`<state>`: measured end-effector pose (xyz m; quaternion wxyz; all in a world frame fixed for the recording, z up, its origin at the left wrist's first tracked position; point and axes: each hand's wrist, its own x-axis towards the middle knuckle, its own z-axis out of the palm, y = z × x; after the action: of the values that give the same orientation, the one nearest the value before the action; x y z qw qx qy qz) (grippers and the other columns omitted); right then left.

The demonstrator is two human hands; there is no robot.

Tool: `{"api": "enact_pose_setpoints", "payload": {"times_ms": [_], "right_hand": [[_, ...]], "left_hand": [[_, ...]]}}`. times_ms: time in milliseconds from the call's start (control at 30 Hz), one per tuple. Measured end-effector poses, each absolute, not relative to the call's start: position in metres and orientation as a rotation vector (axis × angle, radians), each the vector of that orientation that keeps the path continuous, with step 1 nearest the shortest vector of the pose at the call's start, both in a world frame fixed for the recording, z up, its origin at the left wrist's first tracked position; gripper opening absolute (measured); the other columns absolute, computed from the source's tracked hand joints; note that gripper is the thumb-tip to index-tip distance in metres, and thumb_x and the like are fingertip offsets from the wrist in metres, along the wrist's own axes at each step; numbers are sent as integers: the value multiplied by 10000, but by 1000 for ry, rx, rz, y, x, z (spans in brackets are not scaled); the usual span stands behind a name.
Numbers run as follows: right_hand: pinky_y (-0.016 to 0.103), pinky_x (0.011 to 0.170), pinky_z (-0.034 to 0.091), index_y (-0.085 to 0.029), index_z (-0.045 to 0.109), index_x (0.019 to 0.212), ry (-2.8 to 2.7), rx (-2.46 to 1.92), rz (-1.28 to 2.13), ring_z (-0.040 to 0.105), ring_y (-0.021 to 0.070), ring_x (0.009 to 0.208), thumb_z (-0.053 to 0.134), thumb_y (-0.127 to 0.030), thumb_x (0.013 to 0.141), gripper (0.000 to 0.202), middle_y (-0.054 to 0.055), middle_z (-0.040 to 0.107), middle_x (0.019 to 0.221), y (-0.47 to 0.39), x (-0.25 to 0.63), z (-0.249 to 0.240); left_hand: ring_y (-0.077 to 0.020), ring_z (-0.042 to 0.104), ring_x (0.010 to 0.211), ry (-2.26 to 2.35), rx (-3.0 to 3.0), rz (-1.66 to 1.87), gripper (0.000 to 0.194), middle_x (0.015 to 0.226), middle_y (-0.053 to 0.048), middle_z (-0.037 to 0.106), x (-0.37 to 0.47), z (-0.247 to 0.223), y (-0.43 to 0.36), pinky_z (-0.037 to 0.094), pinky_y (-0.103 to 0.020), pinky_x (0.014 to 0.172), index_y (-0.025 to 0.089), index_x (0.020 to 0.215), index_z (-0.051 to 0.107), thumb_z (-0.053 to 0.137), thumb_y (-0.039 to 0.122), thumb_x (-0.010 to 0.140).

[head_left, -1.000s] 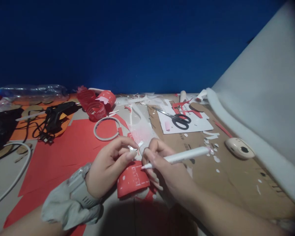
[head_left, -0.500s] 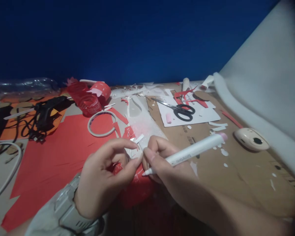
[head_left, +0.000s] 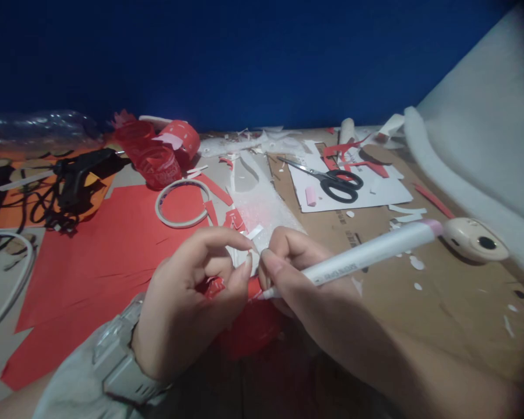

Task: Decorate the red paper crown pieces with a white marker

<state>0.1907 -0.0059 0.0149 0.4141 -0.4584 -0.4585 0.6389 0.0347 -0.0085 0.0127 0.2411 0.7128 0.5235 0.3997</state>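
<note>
My right hand (head_left: 292,270) is closed round a white marker (head_left: 353,259) with a pink end, its tip pointing down-left at a red object (head_left: 255,320). That object sits low between my hands, and its shape is mostly hidden. Its upper part shows pale marks. Thumb and forefinger of my left hand (head_left: 196,291) come together just beside the right fingertips. Whatever they pinch is too small and covered to name. Behind the fingertips lie a small white paper strip (head_left: 255,233) and red scraps (head_left: 234,220).
Large red paper (head_left: 109,250) covers the left, with a tape roll (head_left: 159,209) on it. A black glue gun (head_left: 76,174) and red cups (head_left: 157,166) stand behind. Black-handled scissors (head_left: 338,186) rest on white card (head_left: 375,198). A cream device (head_left: 475,238) lies right, on cardboard (head_left: 441,314).
The camera view has shifted, so background things appear higher and those at right farther right. Both hands stay together, the marker still in my right hand.
</note>
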Motion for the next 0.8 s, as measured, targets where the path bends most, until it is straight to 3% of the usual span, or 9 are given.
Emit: {"api": "enact_pose_setpoints", "payload": {"times_ms": [300, 500, 800], "right_hand": [[178, 391, 204, -209, 406, 674, -1260, -1120, 1528, 259, 56, 442, 538, -283, 928, 296, -85, 355, 526, -12, 195, 8], [175, 399, 214, -204, 405, 671, -1315, -1093, 1508, 262, 52, 448, 520, -216, 927, 280, -86, 356, 534, -11, 195, 9], [177, 415, 228, -200, 431, 696, -1291, -1050, 1587, 287, 51, 457, 513, -242, 941, 263, -82, 369, 549, -12, 198, 11]], "left_hand": [[-49, 360, 353, 1301, 1929, 1077, 239, 466, 131, 360, 32, 10, -10, 327, -108, 380, 313, 988, 542, 562, 107, 867], [-49, 380, 371, 1313, 1957, 1059, 246, 466, 131, 389, 30, 11, -10, 355, -101, 396, 294, 984, 544, 565, 84, 858], [-54, 376, 350, 1364, 1953, 1075, 235, 446, 130, 391, 34, 14, -8, 341, -115, 369, 286, 937, 581, 565, 74, 835]]}}
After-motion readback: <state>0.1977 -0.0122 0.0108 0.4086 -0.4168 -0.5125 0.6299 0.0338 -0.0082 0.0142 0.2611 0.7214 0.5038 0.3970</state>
